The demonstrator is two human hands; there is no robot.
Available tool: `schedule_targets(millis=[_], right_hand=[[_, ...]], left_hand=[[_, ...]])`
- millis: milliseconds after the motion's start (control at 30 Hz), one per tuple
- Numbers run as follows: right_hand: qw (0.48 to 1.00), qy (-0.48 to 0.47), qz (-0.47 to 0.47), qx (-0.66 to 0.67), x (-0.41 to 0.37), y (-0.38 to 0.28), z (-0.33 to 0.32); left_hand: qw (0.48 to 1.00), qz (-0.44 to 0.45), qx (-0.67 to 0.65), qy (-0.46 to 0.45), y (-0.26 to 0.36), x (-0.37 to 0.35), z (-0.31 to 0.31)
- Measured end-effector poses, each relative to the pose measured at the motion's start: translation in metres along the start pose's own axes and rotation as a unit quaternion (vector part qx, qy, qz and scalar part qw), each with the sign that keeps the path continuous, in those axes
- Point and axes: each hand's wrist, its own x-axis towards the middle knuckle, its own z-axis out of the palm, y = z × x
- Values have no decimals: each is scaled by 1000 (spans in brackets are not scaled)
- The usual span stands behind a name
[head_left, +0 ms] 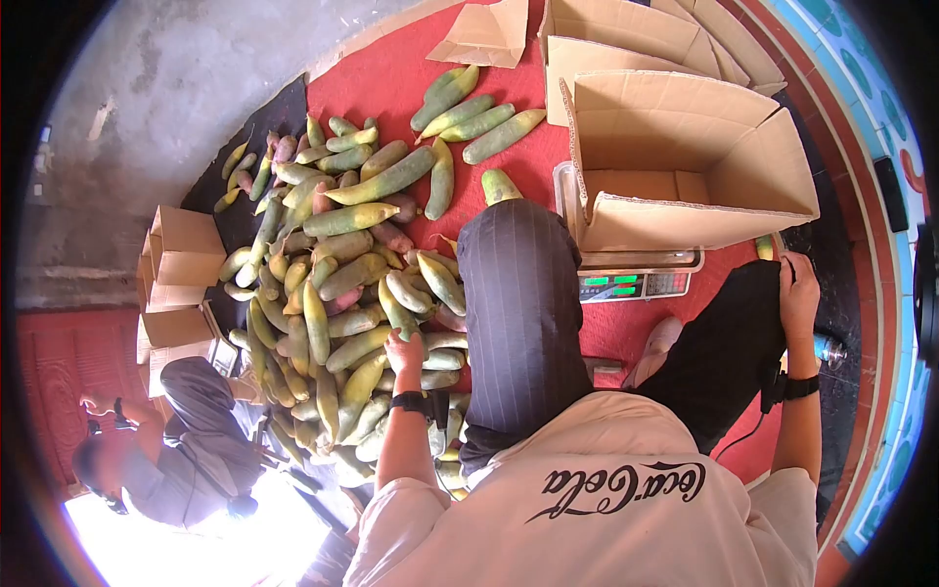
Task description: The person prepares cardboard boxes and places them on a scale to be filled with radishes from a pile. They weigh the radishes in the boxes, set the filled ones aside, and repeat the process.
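My left hand [404,349] reaches into a big pile of long green-yellow fruits [333,284] on the red floor and closes around one green fruit [396,311] near the pile's right edge. My right hand [798,293] rests on my right knee, fingers curled on the dark trouser cloth, holding nothing I can make out. Both wrists carry black bands. My left knee [518,293] in striped trousers rises between the hands.
An open empty cardboard box [685,166] sits on a digital scale [636,284] ahead. More flattened boxes [626,29] lie behind it. A small group of fruits [469,117] lies apart. Another person [186,440] crouches at lower left beside stacked small boxes [181,264].
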Motion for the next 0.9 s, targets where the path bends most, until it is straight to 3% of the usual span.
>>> schedule_targets(millis=[233, 300, 367, 467, 767, 833, 900], right_hand=[[1000, -10, 2, -12, 2, -5, -1], [1000, -10, 3, -18, 2, -4, 0], [1000, -7, 3, -24, 3, -3, 1], [999, -12, 2, -31, 3, -4, 0], [1000, -2, 7, -23, 5, -13, -1], [1000, -3, -2, -26, 6, -13, 0], [1000, 1, 0, -21, 6, -14, 0]], left_hand=[[995, -102, 18, -10, -2, -16, 14], [984, -177, 0, -33, 2, -19, 16], [982, -186, -7, -38, -20, -12, 35], [949, -272, -156, -43, -46, -4, 56], [898, -327, -277, -104, -19, -5, 33], [872, -332, -313, -178, -18, -2, 32], [863, -329, -335, -185, -20, -1, 30]])
